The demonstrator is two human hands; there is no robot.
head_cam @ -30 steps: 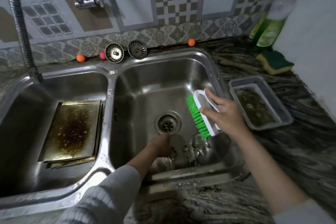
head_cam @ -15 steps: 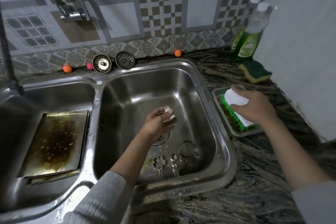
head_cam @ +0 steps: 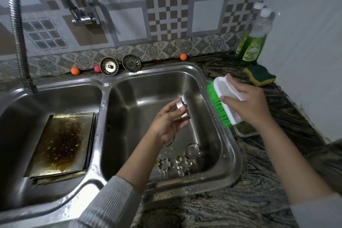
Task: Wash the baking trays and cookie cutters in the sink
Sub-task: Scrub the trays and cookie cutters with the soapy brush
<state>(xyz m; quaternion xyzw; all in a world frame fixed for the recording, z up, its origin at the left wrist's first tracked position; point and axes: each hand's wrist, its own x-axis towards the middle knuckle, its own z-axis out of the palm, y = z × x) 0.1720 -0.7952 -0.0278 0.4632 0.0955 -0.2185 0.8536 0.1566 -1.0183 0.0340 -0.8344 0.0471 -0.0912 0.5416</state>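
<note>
My left hand [head_cam: 167,125] holds a small metal cookie cutter [head_cam: 182,110] up over the right sink basin [head_cam: 207,87]. My right hand [head_cam: 248,103] grips a white scrub brush with green bristles [head_cam: 223,99] above the basin's right rim. Several more metal cookie cutters [head_cam: 177,161] lie at the front of the right basin's floor. Stacked, stained baking trays [head_cam: 62,145] lie flat in the left basin [head_cam: 16,116].
A grey plastic tub [head_cam: 246,131] of murky liquid sits on the dark counter under the brush. A sponge [head_cam: 259,76] and green soap bottles [head_cam: 254,42] stand at the back right. Two strainer plugs [head_cam: 120,65] lean on the wall; a faucet [head_cam: 84,16] and hose [head_cam: 20,39] hang above.
My left hand lifted a cookie cutter from the basin floor. My right hand carried the brush to the tub on the counter, then raised it over the basin's rim.
</note>
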